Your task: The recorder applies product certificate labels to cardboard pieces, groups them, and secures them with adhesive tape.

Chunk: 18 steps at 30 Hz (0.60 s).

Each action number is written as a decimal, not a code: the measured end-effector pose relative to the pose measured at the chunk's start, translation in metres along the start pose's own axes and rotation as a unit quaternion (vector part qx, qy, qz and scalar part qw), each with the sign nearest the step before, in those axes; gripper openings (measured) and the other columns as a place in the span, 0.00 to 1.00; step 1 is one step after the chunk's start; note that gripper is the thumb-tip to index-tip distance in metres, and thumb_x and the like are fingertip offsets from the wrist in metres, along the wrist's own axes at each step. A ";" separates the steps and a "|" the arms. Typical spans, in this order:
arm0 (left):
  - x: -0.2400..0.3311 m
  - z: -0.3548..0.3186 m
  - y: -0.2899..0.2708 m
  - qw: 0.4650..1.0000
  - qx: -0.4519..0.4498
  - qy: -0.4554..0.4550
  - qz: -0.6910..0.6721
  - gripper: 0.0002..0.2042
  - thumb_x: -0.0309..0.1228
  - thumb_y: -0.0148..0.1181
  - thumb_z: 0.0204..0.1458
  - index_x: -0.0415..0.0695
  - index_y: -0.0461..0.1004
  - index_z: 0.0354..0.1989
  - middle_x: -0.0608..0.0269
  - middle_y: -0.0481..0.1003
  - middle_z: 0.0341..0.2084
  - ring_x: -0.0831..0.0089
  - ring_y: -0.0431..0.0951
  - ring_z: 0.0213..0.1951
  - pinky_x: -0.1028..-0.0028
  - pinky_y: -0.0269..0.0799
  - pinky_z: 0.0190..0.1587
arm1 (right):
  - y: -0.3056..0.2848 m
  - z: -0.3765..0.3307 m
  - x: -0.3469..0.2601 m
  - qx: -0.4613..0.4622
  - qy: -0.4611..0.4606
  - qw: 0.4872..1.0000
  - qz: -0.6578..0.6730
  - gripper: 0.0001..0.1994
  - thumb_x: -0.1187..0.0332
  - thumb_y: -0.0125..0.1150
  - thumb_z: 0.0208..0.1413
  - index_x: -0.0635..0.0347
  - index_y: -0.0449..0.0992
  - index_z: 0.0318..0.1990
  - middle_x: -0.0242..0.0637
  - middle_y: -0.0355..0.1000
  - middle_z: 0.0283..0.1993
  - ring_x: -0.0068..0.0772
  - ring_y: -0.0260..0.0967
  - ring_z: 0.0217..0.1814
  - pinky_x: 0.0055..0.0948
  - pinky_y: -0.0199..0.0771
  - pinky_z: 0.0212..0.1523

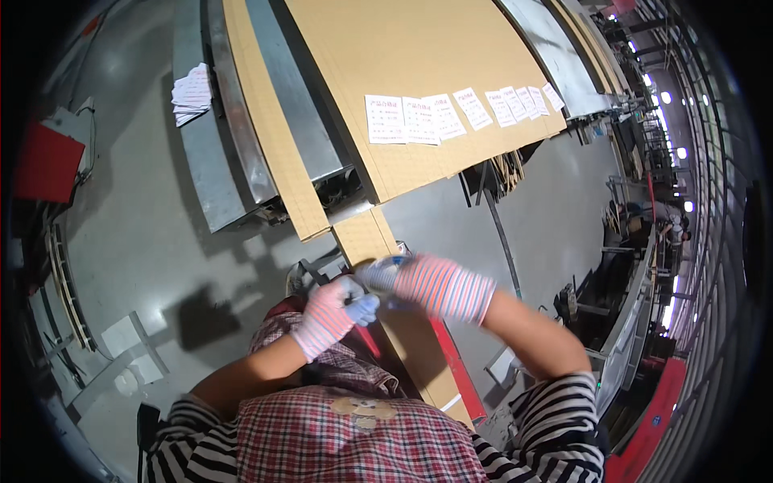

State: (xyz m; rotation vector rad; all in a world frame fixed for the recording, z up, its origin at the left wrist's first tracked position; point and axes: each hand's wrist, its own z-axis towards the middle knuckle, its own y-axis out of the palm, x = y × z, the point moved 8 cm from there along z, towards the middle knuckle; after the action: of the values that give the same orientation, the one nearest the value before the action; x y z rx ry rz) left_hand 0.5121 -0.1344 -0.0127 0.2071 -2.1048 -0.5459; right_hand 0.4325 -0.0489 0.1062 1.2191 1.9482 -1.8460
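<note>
In front of my body both hands meet, wearing striped knit gloves with bluish fingertips. My left hand [338, 314] is closed, its fingers curled in toward the thumb; what they pinch, if anything, is hidden. Beside it, my right hand [439, 286] is bent over and smeared by motion. Its fingers close around a roundish blue-and-white thing [392, 262], too blurred to name. Under the hands runs a narrow cardboard strip [366, 233], reaching from the big sheet back toward my apron.
A large cardboard sheet [403, 48] lies ahead, with a row of white printed slips [385, 119] along its near edge. More slips [192, 95] are stacked on a metal rail at the left. Long metal beams [298, 97] flank the sheet. A red beam [457, 366] runs below my right arm.
</note>
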 end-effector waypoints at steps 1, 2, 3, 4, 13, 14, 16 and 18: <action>0.000 0.004 -0.018 0.999 0.029 -0.005 -0.016 0.10 0.32 0.64 0.57 0.40 0.70 0.32 0.59 0.78 0.27 0.73 0.80 0.27 0.73 0.80 0.31 | -0.011 0.014 0.031 -0.116 0.109 0.986 0.051 0.22 0.67 0.61 0.54 0.49 0.68 0.57 0.47 0.77 0.35 0.53 0.77 0.39 0.44 0.77 0.41; 0.000 0.011 -0.031 0.998 0.045 -0.009 -0.035 0.10 0.32 0.61 0.59 0.40 0.70 0.31 0.58 0.77 0.25 0.73 0.81 0.27 0.73 0.80 0.30 | -0.027 0.010 0.078 -0.171 0.226 0.955 -0.092 0.17 0.63 0.63 0.55 0.51 0.72 0.53 0.46 0.78 0.37 0.52 0.76 0.41 0.44 0.76 0.42; -0.018 0.026 -0.049 0.999 0.052 0.003 -0.014 0.09 0.32 0.61 0.59 0.40 0.69 0.31 0.57 0.78 0.25 0.72 0.81 0.27 0.74 0.80 0.28 | -0.034 0.006 0.121 -0.148 0.224 0.959 -0.097 0.14 0.61 0.62 0.56 0.52 0.76 0.48 0.46 0.78 0.37 0.52 0.76 0.42 0.44 0.75 0.43; -0.035 0.042 -0.058 0.996 0.085 0.006 0.016 0.09 0.31 0.62 0.58 0.41 0.70 0.30 0.61 0.77 0.24 0.76 0.78 0.27 0.76 0.77 0.30 | -0.014 0.002 0.163 -0.149 0.224 0.959 -0.093 0.13 0.59 0.62 0.56 0.52 0.78 0.45 0.46 0.78 0.38 0.53 0.76 0.43 0.43 0.75 0.44; -0.094 0.093 -0.092 0.987 0.076 0.068 0.122 0.13 0.33 0.71 0.50 0.44 0.71 0.25 0.71 0.71 0.23 0.82 0.72 0.30 0.77 0.71 0.35 | 0.055 -0.034 0.092 0.313 0.323 0.857 0.252 0.40 0.52 0.75 0.40 0.63 0.65 0.58 0.62 0.60 0.62 0.65 0.58 0.64 0.51 0.59 0.63; -0.111 0.094 -0.078 0.992 0.057 -0.107 -0.046 0.13 0.36 0.73 0.47 0.43 0.75 0.32 0.67 0.77 0.26 0.73 0.78 0.34 0.68 0.76 0.42 | 0.067 -0.029 0.073 0.269 0.372 0.887 0.054 0.41 0.54 0.76 0.37 0.59 0.64 0.60 0.62 0.57 0.64 0.65 0.57 0.64 0.52 0.59 0.62; -0.122 0.117 -0.108 0.968 0.056 0.047 0.239 0.21 0.45 0.65 0.53 0.40 0.76 0.46 0.53 0.80 0.40 0.58 0.80 0.46 0.53 0.74 0.54 | 0.084 -0.019 0.072 0.289 0.392 0.873 -0.041 0.41 0.56 0.77 0.35 0.54 0.65 0.60 0.60 0.55 0.65 0.64 0.56 0.65 0.54 0.59 0.62; -0.132 0.160 -0.113 0.999 0.015 0.004 0.029 0.31 0.55 0.51 0.59 0.38 0.71 0.58 0.44 0.74 0.53 0.50 0.75 0.55 0.47 0.67 0.61 | 0.088 -0.019 0.074 0.303 0.387 0.870 -0.031 0.40 0.58 0.77 0.35 0.55 0.66 0.59 0.60 0.55 0.65 0.64 0.56 0.65 0.54 0.59 0.62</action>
State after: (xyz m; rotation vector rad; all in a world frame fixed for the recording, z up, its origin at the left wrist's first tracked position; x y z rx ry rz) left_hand 0.4475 -0.1405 -0.2391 0.1639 -2.1065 -0.4776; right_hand 0.4504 -0.0103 -0.0027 2.4231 1.7287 -2.3327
